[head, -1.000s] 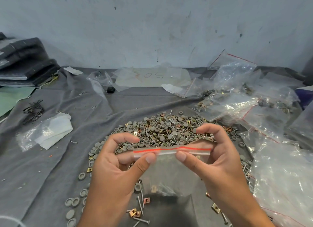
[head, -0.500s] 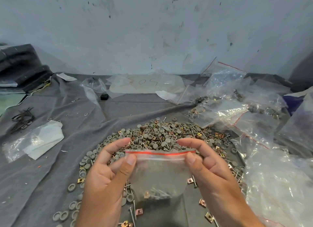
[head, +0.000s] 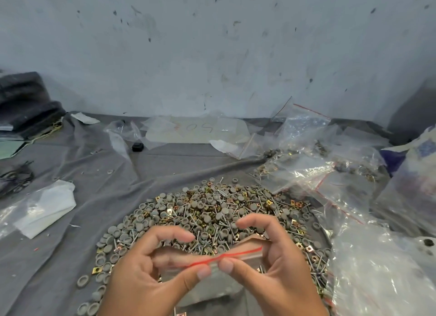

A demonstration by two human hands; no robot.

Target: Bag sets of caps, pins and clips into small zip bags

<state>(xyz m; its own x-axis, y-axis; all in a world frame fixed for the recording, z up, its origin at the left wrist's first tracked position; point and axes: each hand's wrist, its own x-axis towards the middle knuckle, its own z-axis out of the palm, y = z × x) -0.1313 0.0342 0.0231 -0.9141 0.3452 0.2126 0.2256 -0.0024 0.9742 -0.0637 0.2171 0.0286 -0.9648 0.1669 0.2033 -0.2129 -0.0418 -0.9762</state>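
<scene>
My wrists are cut off by the bottom edge of the frame. My left hand (head: 151,275) and right hand (head: 271,268) are motion-blurred, as is the small clear zip bag with a red seal line (head: 219,282) pinched between them; its contents cannot be made out. The dark folded cloth stack (head: 26,103) at the upper left runs off the left edge.
</scene>
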